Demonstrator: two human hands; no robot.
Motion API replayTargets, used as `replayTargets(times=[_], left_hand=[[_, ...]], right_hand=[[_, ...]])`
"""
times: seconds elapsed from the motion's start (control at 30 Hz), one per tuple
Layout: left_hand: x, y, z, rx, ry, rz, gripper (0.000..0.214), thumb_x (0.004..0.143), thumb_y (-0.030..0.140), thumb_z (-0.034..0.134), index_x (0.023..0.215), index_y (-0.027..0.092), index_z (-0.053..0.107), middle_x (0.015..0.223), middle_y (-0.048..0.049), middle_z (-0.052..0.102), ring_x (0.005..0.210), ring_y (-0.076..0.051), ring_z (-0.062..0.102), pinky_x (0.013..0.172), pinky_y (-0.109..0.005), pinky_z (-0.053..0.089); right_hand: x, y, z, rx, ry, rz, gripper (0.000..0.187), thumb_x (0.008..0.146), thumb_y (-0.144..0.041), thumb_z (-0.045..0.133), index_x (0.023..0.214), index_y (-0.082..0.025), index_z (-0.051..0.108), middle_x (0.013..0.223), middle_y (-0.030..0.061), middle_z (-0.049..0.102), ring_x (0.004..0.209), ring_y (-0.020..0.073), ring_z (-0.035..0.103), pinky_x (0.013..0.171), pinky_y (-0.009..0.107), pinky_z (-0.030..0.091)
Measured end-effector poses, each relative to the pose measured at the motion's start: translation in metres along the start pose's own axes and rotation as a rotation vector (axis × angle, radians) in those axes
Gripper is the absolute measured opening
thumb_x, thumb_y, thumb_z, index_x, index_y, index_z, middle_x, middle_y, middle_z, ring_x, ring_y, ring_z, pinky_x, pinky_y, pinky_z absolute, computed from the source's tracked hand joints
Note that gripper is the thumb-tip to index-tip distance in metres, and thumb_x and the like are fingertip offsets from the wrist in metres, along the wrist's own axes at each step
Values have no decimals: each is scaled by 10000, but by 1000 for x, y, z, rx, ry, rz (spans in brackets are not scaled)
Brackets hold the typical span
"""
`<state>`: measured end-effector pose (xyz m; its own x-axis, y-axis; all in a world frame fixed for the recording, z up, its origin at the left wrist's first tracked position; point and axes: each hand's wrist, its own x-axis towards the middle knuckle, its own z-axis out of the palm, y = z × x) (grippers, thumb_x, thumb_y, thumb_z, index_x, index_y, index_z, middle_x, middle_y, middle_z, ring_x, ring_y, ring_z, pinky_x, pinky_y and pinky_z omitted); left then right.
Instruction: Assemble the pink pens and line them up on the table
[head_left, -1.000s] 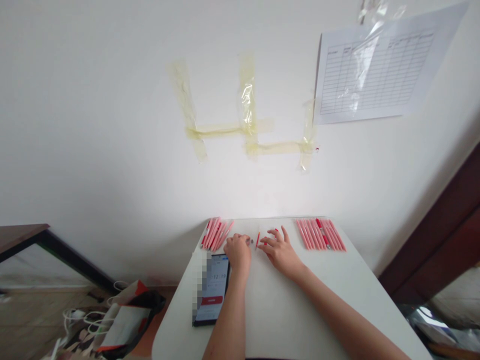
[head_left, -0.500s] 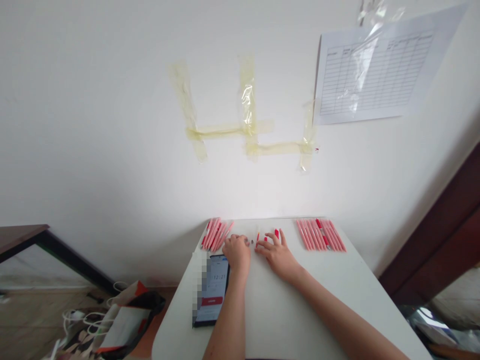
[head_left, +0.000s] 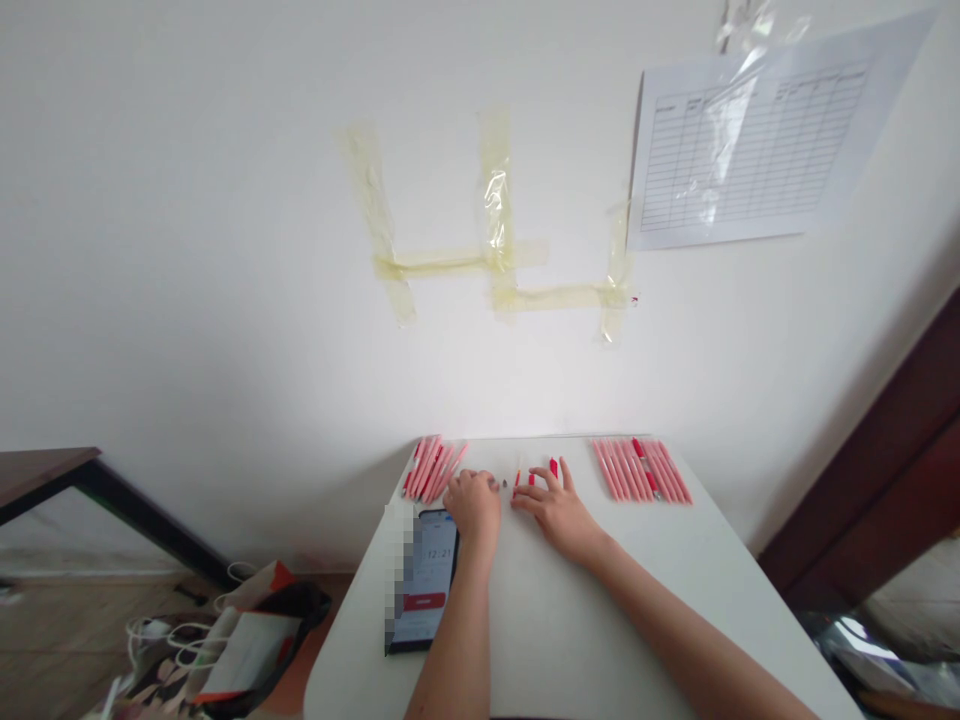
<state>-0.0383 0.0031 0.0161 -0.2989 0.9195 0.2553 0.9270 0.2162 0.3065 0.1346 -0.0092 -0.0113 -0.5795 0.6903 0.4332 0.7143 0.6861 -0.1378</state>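
Head view, both hands on the white table, near its far edge by the wall.

- Left hand: curled closed, knuckles up. A small dark bit shows at its fingertips - pinched or only lying just beside them, I cannot tell.
- Right hand: open, palm down, fingers fanned on the tabletop. It grips nothing that I can make out.
- Small red pieces: they lie on the table at the right hand's fingertips, in the gap between the two hands, with one more a little further right. They are too small to identify further.

Layout: a loose bundle of pink pens sits left of the left hand, fanned and overlapping. A neater row of pink pens lies right of the right hand, side by side and apart from it. My reading is that the two groups are kept separate on either side, so the middle strip is free for the hands and the small parts.

A phone lies face up beside the left forearm, screen lit - placed, I judge, where a glance can reach it.

Off the table there are tape strips and a printed sheet on the wall, and a bag on the floor to the left.
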Motion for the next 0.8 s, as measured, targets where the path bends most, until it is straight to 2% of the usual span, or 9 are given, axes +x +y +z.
replayTargets(times=[0.2,0.4,0.67,0.8], left_hand=[[-1,1,-3,-6,-11,-7,226,874,283,610,1031,276,773,1161,-91,692,1142,-275,548,864,-367,403],[-1,1,-2,-1,-6,-9,225,867,274,614,1028,277,770,1161,-90,685,1139,-270,544,867,-375,398],[-1,1,-2,-11,-10,-13,222,874,273,600,1016,277,771,1152,-83,690,1138,-277,547,864,-378,396],[-2,1,-2,-5,-1,-6,219,870,273,609,1019,272,770,1144,-89,695,1134,-285,553,844,-378,398]], right_hand=[[-2,2,1,-30,18,0,454,990,-131,447,1346,-351,621,1378,11,641,1379,281,406,1222,671,51],[-1,4,5,-20,0,-7,337,1018,-236,489,1265,-366,676,1327,3,680,1373,274,421,1207,701,28],[2,5,-1,34,20,-12,267,1004,-256,545,1127,-391,740,1212,-26,741,1344,262,491,1171,734,-101],[2,5,2,35,73,-10,295,998,-213,547,1158,-381,730,1178,-20,754,1340,250,506,1177,728,-108]])
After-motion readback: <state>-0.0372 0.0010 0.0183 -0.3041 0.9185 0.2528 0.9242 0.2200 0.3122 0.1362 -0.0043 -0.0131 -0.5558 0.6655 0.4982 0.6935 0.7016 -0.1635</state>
